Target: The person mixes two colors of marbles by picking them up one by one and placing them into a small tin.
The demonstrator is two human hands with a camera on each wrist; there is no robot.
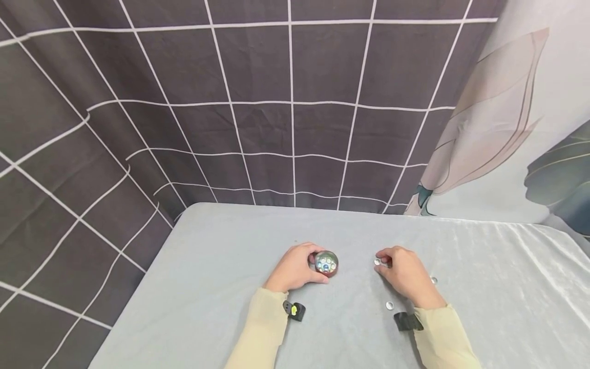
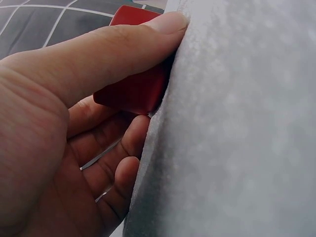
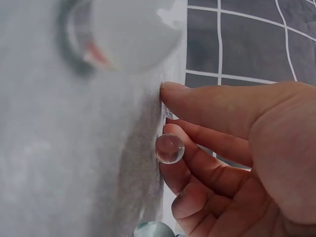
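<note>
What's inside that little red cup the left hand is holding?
The head view shows several pale, round, shiny pieces inside the red cup, with a bluish spot among them. Whatever lies beneath them is covered, so I can't tell.

The small red cup [image 2: 136,91] is round and stands upright on the pale cloth [image 1: 345,328]. Clear, shiny balls [image 1: 326,265] sit inside it. One loose ball [image 1: 377,261] is held to its right. Two more, one nearer [image 1: 389,306] and one farther right [image 1: 434,280], lie apart.
</note>
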